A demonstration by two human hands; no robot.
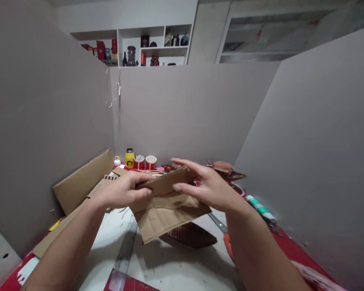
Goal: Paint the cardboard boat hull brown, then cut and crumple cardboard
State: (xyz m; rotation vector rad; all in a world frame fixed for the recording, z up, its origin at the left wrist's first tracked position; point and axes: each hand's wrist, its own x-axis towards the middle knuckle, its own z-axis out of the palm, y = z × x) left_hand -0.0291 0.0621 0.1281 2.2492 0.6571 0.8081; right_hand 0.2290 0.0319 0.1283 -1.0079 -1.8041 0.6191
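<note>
I hold a folded piece of brown corrugated cardboard (166, 214) in the air over the table. My left hand (123, 192) grips its left end, fingers curled over the upper fold. My right hand (208, 186) rests on the right part of the upper fold, thumb under and fingers stretched over the top edge. A lower flap of the cardboard hangs down toward me. Under it a dark brown ribbed piece (189, 236) lies on the white table surface (182, 266).
A metal ruler (124, 252) lies at the front. Scissors with an orange handle (223, 230) sit to the right, with a green-white roll (259, 208). Flat cardboard sheets (81, 184) lean at the left. A yellow bottle (129, 158) and two red-white cups (145, 162) stand at the back. Grey partition walls enclose the table.
</note>
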